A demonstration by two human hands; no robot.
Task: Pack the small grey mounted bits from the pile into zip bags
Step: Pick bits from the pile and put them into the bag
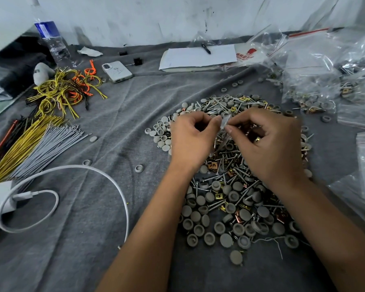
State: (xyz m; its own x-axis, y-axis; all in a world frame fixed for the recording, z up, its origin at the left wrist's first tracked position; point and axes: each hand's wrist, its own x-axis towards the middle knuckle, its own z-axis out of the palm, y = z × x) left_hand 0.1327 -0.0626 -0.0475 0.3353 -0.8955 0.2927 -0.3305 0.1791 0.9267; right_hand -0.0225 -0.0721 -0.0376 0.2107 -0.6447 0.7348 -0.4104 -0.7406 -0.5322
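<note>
Scuffed white wall [135, 15] — grey cloth [82, 249]

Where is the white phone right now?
The white phone lies face down at the upper left of the grey cloth, between the tangled wires and the notepad.

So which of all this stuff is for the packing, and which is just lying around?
For the job: pile of grey caps, screws and clips; small zip bag pinched by left hand and right hand; filled bags.

Lying about: phone; water bottle; charging cable; notepad.
</note>
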